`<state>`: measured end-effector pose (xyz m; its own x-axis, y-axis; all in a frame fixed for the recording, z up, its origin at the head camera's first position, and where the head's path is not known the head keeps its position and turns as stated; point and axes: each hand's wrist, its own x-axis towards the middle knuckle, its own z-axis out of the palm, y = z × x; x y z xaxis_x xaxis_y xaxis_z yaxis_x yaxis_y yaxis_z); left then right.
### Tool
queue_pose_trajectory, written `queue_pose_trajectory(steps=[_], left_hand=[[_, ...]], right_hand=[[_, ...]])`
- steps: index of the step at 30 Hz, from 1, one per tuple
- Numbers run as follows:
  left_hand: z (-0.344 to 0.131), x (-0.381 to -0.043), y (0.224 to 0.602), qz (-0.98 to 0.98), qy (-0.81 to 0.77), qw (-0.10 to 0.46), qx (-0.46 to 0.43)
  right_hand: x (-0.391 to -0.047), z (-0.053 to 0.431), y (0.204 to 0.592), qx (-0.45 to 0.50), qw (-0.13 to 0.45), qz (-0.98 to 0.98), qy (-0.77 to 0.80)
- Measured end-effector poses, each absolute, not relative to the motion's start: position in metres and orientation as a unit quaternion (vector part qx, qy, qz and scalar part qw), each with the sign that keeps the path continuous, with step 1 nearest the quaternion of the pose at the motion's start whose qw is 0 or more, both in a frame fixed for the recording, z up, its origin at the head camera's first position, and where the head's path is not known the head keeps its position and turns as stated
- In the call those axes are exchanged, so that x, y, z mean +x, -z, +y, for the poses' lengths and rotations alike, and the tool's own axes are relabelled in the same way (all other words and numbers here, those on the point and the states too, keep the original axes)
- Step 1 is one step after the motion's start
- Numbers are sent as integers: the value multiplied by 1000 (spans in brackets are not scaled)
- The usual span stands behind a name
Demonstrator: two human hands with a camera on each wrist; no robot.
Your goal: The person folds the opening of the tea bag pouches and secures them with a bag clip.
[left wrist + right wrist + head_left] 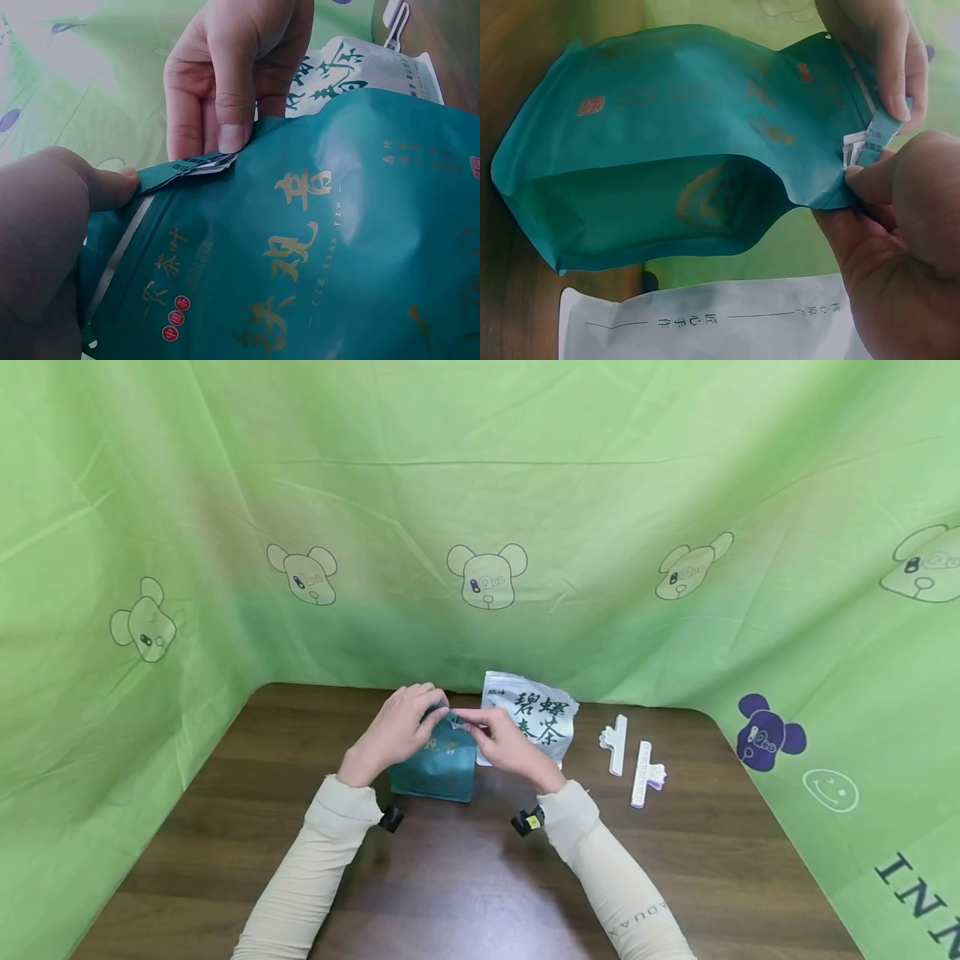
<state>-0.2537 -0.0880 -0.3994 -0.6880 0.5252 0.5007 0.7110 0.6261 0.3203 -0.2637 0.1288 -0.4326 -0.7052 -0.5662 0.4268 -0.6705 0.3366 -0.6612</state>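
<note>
A teal tea pouch (431, 777) with gold lettering stands on the table between both hands. At its top, the left hand (401, 722) pinches the edge, thumb in front. Beside it the right hand (513, 747) pinches the same top edge between thumb and fingers. Between the two grips, a narrow strip (169, 174) of the pouch top bends away, showing a pale inner layer along its edge. Below the strip, a light band (120, 259) crosses the pouch. From the right wrist view, the pouch's folded side (667, 210) shows.
A white tea pouch (555, 710) with dark lettering stands just behind the right hand. To the right lie two white clips (618, 745) on the brown wooden table (480, 893). A green printed cloth (487, 485) hangs around the back and sides.
</note>
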Motion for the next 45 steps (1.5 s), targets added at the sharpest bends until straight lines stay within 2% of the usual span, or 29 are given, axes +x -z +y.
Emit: queue_pose_trajectory(steps=[15, 24, 26, 30, 35, 41, 45], left_hand=[[-85, -254, 396, -882, 234, 205, -353], [-84, -249, 395, -887, 238, 204, -338], [-85, -248, 396, -887, 240, 205, -338], [-86, -248, 397, -886, 242, 210, -336], [-87, -248, 398, -884, 244, 216, -336], [-87, -247, 397, -883, 245, 216, -337], [-87, -247, 397, -882, 247, 218, -338]], right_hand=[[-261, 128, 440, 356, 65, -806, -468], [-249, 133, 429, 357, 69, -803, -473], [-239, 138, 420, 357, 87, -795, -483], [-220, 153, 399, 378, 160, -767, -493], [-218, 186, 393, 374, 265, -733, -502], [-237, 245, 413, 272, 340, -736, -519], [-245, 276, 426, 154, 340, -792, -482]])
